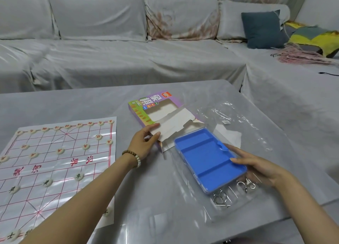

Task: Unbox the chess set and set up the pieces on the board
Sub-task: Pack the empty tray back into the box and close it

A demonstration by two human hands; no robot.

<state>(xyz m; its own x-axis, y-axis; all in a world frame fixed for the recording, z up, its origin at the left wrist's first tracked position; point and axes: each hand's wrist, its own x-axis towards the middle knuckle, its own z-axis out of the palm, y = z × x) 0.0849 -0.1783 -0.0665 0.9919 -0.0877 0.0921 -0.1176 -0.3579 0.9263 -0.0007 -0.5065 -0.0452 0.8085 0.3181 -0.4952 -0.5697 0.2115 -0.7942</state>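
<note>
A white paper chess board [55, 163] with red lines lies on the left of the grey table [73, 100]. Several round white pieces [60, 150] stand on it, red-marked at the far side, black-marked near me. The purple chess box [146, 104] lies at the table's middle with its white flap [176, 126] open. My left hand [145, 142] pinches the flap's near edge. The empty blue plastic tray [207, 159] lies to the right of the box. My right hand [256, 166] holds the tray's right edge, fingers resting on its rim.
A clear plastic sheet [244, 119] is spread under the tray. Metal ring puzzles [245, 186] lie at the tray's near end. A sofa [128, 56] in grey covers stands behind the table, with a dark blue cushion [262, 29] and a yellow cloth [315, 38] at the right.
</note>
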